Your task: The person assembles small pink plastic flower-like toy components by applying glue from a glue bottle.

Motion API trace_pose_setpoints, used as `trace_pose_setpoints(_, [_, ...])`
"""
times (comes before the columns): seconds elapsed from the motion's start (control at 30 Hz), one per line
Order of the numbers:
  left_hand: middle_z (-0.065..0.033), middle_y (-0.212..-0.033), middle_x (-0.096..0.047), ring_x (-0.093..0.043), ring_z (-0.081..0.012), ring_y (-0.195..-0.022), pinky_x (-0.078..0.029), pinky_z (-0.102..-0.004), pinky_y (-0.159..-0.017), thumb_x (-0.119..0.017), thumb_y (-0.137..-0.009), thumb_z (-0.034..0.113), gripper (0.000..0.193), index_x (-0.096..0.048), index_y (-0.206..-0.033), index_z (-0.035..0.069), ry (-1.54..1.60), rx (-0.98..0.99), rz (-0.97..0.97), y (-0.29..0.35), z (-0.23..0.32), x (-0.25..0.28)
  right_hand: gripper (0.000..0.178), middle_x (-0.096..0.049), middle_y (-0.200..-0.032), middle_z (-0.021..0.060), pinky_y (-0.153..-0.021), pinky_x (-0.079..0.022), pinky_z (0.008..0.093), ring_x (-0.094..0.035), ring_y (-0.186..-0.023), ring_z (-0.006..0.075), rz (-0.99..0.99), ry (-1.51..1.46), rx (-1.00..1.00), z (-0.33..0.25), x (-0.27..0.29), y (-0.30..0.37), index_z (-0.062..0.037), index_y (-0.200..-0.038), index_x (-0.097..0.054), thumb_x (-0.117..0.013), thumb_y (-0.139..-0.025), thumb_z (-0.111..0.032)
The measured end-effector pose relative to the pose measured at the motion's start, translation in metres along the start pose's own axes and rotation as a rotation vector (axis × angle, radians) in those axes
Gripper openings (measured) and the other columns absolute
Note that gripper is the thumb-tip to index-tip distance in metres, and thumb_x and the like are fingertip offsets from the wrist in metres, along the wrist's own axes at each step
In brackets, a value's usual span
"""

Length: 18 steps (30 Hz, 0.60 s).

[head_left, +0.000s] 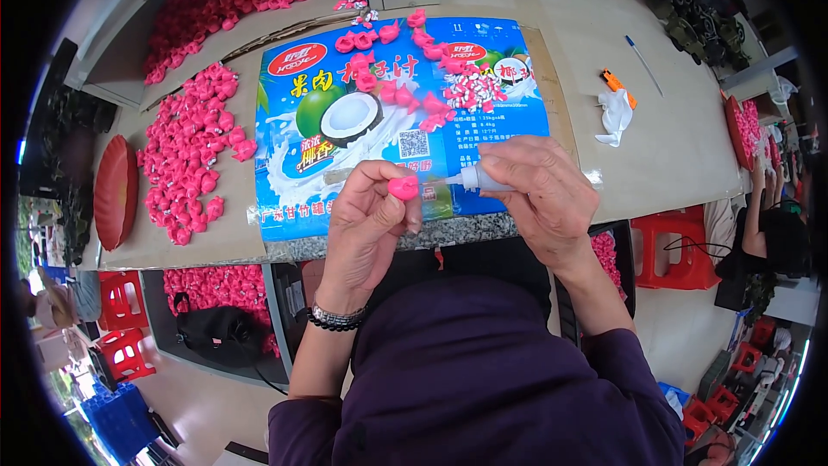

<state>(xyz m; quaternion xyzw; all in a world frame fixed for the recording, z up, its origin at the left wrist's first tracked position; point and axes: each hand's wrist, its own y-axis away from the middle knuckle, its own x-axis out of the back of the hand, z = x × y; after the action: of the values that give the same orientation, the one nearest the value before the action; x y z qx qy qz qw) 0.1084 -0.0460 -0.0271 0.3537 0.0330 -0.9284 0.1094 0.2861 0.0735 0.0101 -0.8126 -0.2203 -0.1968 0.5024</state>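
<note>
Between the thumb and fingers of my left hand (358, 220) is a small rounded pink plastic piece (403, 188), held over the near part of a blue printed cardboard sheet (285, 151). My right hand (552, 198) grips a small white squeeze bottle (479, 179); its thin nozzle points left at the pink piece, and I cannot tell whether the tip touches it. Beyond my hands, several pink pieces (364, 78) lie in a loose curve on the sheet. Beside them sits a small pile of tiny white-and-pink parts (474, 89).
A large heap of pink pieces (185, 155) covers the table's left side, next to a red tray (116, 190). To the right lie a crumpled white tissue (614, 116), an orange object (617, 85) and a pen (642, 65). Below the table edge stands a crate (276, 319) with more pink pieces.
</note>
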Motion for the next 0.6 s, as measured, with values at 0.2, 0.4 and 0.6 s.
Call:
trace_pose_setpoints(0.2, [-0.0035,-0.09,-0.057,-0.055,-0.0115,-0.073,-0.043,-0.0249,-0.064,-0.068,-0.088,0.016,0.026,-0.053,-0.105,0.005,-0.022,-0.034,-0.002,-0.0018,-0.0015,0.0004,0.033,-0.07,-0.094,0.0102,-0.076,-0.053,0.0342,-0.067,-0.087,0.0253,0.0,-0.003,-0.008,0.001,-0.0013,0.0037,-0.0026,-0.095,-0.067,-0.077,-0.065,0.005])
trace_pose_setpoints(0.4, [-0.0034,-0.092,-0.057,-0.055,-0.0117,-0.073,-0.043,-0.0249,-0.064,-0.069,-0.087,0.016,0.026,-0.053,-0.105,0.005,-0.031,-0.059,-0.011,-0.0006,-0.0008,-0.0008,0.033,-0.07,-0.095,0.0101,-0.076,-0.053,0.0336,-0.066,-0.087,0.0254,-0.002,-0.011,-0.011,0.0007,-0.0025,0.0045,-0.0025,-0.095,-0.067,-0.077,-0.064,0.006])
trace_pose_setpoints(0.6, [-0.0058,-0.097,-0.058,-0.054,-0.0125,-0.073,-0.044,-0.0259,-0.064,-0.069,-0.087,0.012,0.025,-0.054,-0.106,0.004,-0.029,-0.102,0.021,-0.0004,-0.0035,-0.0003,0.04,-0.068,-0.092,0.0114,-0.071,-0.053,0.0351,-0.066,-0.083,0.028,0.022,-0.029,0.033,0.003,-0.0059,0.0065,-0.0028,-0.099,-0.065,-0.073,-0.061,0.008])
